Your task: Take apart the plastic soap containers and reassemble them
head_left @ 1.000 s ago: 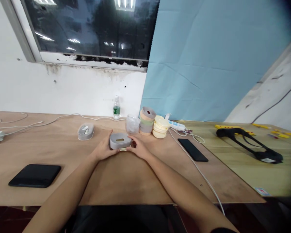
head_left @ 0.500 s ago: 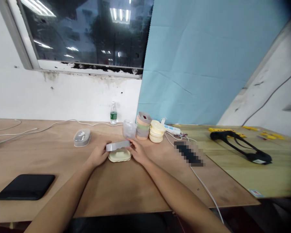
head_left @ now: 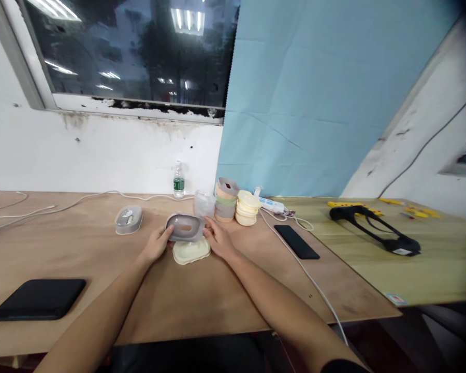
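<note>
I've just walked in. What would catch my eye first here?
On the wooden desk, a left hand and a right hand hold a grey plastic lid with an oval slot, next to a cream plastic tray. Behind them stands a stack of pastel plastic rings, and a large pale blue sheet hangs right of the dark window.

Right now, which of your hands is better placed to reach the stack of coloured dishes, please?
Probably your right hand: it sits beside the stack, while your left hand is beyond the grey dish.
</note>
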### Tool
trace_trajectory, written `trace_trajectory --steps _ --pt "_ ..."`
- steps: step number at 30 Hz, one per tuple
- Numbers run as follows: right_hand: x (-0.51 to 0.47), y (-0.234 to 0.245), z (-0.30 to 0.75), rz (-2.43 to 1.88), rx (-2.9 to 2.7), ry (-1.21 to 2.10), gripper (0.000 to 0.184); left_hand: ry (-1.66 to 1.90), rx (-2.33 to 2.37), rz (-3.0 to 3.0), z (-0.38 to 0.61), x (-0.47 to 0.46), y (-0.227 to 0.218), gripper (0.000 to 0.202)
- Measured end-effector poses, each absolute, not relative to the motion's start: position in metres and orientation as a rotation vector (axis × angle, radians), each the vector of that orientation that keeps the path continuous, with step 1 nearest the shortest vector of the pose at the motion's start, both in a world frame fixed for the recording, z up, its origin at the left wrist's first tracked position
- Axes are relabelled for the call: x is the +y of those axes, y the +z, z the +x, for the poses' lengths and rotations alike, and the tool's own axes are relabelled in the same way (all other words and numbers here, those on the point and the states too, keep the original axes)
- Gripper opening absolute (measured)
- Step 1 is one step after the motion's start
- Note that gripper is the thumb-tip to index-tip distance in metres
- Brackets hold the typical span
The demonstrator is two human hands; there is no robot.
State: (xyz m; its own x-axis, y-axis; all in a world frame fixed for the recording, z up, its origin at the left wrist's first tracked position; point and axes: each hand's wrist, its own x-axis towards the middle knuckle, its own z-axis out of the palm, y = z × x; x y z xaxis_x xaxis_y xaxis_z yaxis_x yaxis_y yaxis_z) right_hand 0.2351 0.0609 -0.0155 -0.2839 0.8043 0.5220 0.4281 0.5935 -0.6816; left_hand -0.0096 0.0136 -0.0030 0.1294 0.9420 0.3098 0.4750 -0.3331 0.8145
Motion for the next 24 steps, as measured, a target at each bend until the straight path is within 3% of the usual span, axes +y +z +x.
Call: trace_trajectory --steps 5,14,18,20,24 --pt "0.051 -0.008 0.230 -0.818 -2.156 0.302 0.047 1.302 1.364 1.424 -0.015 0.021 -0.004 0.058" --pt "0.049 -0.005 0.228 -0.723 -2.282 0.172 0.036 1.345 1.289 1.260 -0.022 0.025 -0.010 0.060" --pt "0.053 -0.005 0.232 -0.723 -2.325 0.091 0.026 1.318 1.176 1.195 -0.023 0.029 -0.012 0.078" --pt "0.058 0.003 0.238 -0.801 -2.242 0.028 0.028 1.328 1.141 1.218 -0.023 0.029 -0.011 0.082" --pt "0.079 0.051 0.259 -0.980 -1.870 -0.095 0.031 1.283 1.299 1.589 -0.021 0.025 -0.012 0.072"
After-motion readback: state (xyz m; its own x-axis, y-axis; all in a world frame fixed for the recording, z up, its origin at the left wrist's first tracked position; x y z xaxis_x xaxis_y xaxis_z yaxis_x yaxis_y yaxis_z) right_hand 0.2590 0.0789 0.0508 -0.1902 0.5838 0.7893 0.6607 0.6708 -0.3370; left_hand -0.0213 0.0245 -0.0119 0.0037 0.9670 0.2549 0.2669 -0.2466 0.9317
